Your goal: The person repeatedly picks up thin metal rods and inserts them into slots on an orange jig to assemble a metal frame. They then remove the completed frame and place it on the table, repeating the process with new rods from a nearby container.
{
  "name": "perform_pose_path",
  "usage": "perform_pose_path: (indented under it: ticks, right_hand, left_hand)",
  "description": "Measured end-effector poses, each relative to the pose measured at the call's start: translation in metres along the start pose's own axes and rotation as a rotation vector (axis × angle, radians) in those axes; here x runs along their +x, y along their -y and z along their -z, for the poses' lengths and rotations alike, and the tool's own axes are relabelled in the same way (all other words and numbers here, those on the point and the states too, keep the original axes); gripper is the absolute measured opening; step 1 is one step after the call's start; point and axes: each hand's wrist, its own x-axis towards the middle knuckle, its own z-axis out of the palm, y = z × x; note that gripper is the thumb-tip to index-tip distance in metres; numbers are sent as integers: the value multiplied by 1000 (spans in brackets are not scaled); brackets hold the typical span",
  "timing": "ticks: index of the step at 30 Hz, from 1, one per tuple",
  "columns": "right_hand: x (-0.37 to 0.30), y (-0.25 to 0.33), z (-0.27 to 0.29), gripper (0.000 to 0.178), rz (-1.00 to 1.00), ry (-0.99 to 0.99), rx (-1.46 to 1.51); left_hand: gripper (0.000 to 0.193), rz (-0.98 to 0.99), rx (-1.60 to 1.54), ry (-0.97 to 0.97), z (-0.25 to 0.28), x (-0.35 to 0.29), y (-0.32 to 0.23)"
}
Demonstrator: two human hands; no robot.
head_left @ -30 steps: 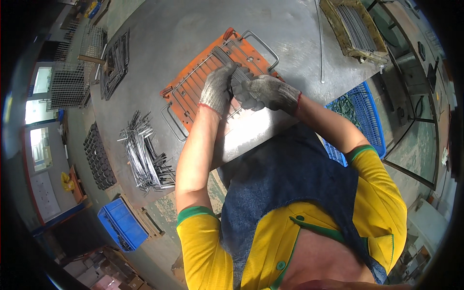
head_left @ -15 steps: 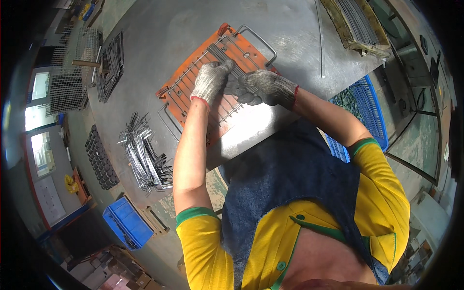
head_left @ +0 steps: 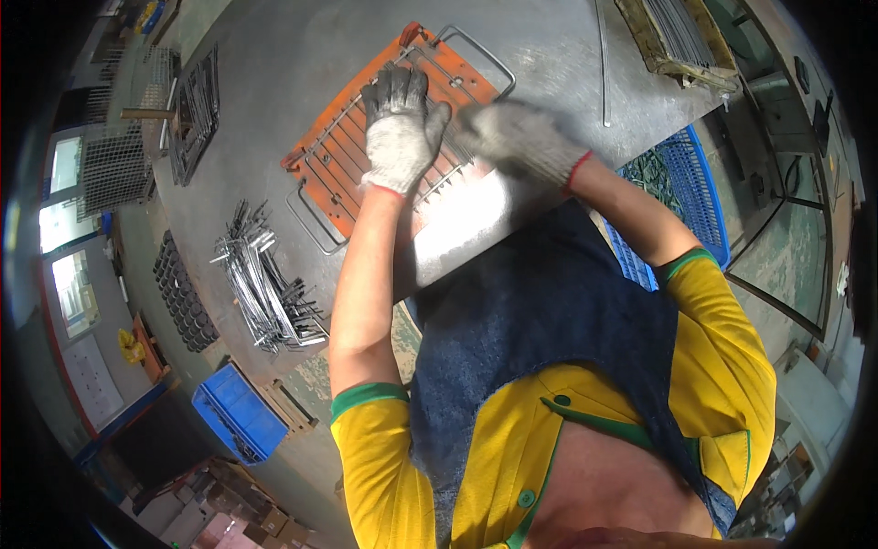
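Note:
An orange jig plate (head_left: 351, 84) lies on the metal table, with thin metal rods (head_left: 337, 171) set across it in a row. My left hand (head_left: 400, 130), in a grey-white knit glove with darkened fingers, is laid over the upper part of the rods. Its fingers stretch out flat toward the far edge of the jig. My right hand (head_left: 526, 142), also gloved, is at the right side of the jig, near the rods' ends. Motion smears its fingers, and I cannot make out whether anything is in them. Bent metal handles (head_left: 482, 53) stick out at the jig's two ends.
A pile of bent metal pieces (head_left: 261, 279) lies at the left of the table (head_left: 540, 55). Wire frames (head_left: 195, 114) are stacked at the far left. A box of long rods (head_left: 672, 41) stands far right, with a single rod (head_left: 604, 73) beside it. A blue basket (head_left: 702, 197) is right of me.
My left hand has opened out of its grip on a bundle of rods and moved forward, flat over the jig. My right hand has shifted slightly and turned. The table sits higher in view.

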Motion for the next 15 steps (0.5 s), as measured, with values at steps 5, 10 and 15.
perform_pose_path:
  ticks: [5, 10, 15]
  right_hand:
    - [11, -60, -6, 43, -84, -667, -30]
    - [48, -70, -33, 45, -489, -374, 454]
    - [61, -98, -67, 36, -211, -522, 282]
  left_hand:
    - [54, 92, 146, -16, -10, 7, -15]
    - [49, -94, 105, -92, -18, 15, -10]
    - [48, -165, 22, 59, -6, 13, -7]
